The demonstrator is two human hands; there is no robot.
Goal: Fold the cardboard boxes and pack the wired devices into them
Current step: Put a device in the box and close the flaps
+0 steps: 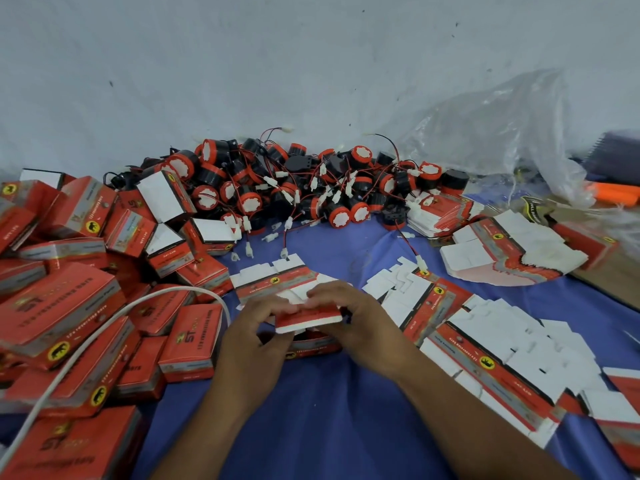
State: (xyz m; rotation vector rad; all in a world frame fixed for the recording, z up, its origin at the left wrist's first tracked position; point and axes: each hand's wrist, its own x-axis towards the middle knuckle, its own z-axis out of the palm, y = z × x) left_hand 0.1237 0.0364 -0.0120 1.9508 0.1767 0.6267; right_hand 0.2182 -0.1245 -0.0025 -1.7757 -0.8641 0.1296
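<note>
Your left hand [258, 336] and right hand [349, 318] are both clamped on one red box [309, 318] at the lower centre of the frame, above the blue cloth [332, 410]. The wired devices [277, 181] lie heaped at centre, folded boxes [79, 306] at left, flat boxes [502, 348] at right.

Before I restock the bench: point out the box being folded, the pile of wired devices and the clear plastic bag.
box being folded [309, 318]: head view, its red top panel.
pile of wired devices [277, 181]: head view, middle of heap.
clear plastic bag [502, 133]: head view, crumpled wall.
</note>
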